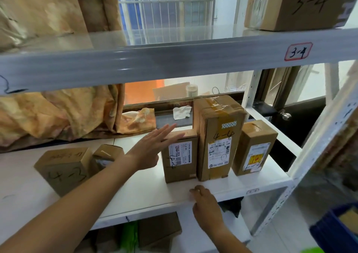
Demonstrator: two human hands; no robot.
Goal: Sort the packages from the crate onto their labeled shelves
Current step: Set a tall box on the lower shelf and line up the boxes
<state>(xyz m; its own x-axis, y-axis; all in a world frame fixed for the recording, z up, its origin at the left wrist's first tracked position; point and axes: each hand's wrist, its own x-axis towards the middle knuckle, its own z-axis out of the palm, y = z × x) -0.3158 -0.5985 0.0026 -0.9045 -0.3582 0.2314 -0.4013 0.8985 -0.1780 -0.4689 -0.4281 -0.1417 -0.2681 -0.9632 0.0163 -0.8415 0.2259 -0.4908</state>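
Three brown cardboard packages stand upright in a row on the white shelf (135, 190): a short box (180, 158), a tall taped box marked 4-4 (219, 142) and a small box with a yellow label (253, 148). My left hand (153, 146) reaches in with straight fingers that touch the top left edge of the short box. My right hand (205, 206) rests on the shelf's front edge below the boxes, fingers loosely bent, holding nothing. Further left stand a box marked 4-3 (64, 169) and a smaller box (106, 156).
The shelf above carries a 3-4 label (298, 51) and a box marked 3-4 (302, 5). A patterned curtain (58, 113) hangs behind at left. A blue crate (337, 229) shows at bottom right. More boxes sit on the lower shelf (158, 231). A white upright (317, 128) runs at right.
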